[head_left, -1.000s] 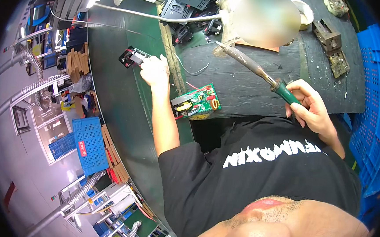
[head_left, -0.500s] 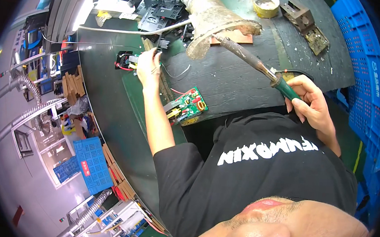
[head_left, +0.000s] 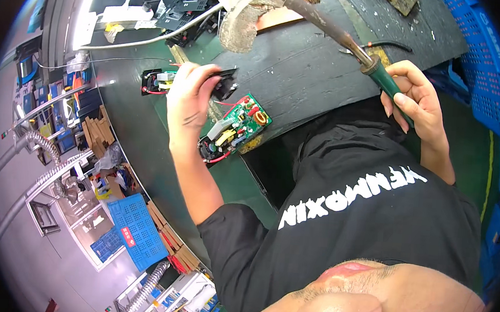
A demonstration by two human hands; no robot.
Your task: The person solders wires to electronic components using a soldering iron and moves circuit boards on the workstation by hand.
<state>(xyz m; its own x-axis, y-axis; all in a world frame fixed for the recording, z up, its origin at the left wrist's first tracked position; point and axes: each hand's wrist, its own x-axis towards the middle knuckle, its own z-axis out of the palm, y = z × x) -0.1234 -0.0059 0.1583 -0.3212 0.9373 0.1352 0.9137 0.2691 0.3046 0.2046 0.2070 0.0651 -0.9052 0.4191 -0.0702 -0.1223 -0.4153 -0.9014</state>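
My right hand (head_left: pixel 419 101) is wrapped around the green handle of a soldering iron (head_left: pixel 385 81). The iron's brown metal shaft points up and left, toward a crusty, wide-mouthed duct (head_left: pixel 242 25). Between the fingers of my left hand (head_left: pixel 189 96) is a small black plastic part (head_left: pixel 225 84), held above the bench. Just below that hand lies a green circuit board (head_left: pixel 244 119) with red, yellow and gold-coloured components and pink-red wires. A second board with a black end piece (head_left: pixel 154 81) rests beyond my left wrist, partly hidden by the hand.
Black plastic parts (head_left: pixel 188 4) are heaped at the back beside a white power strip (head_left: pixel 126 14). A pale cable (head_left: pixel 153 44) crosses in front of them. Blue crates (head_left: pixel 482 62) stand at the right of the dark bench (head_left: pixel 308 73). A black cord (head_left: pixel 394 44) lies behind the iron.
My left hand has come back from the far parts with the black plastic part lifted in its fingers. The view has shifted; my right hand still grips the soldering iron.
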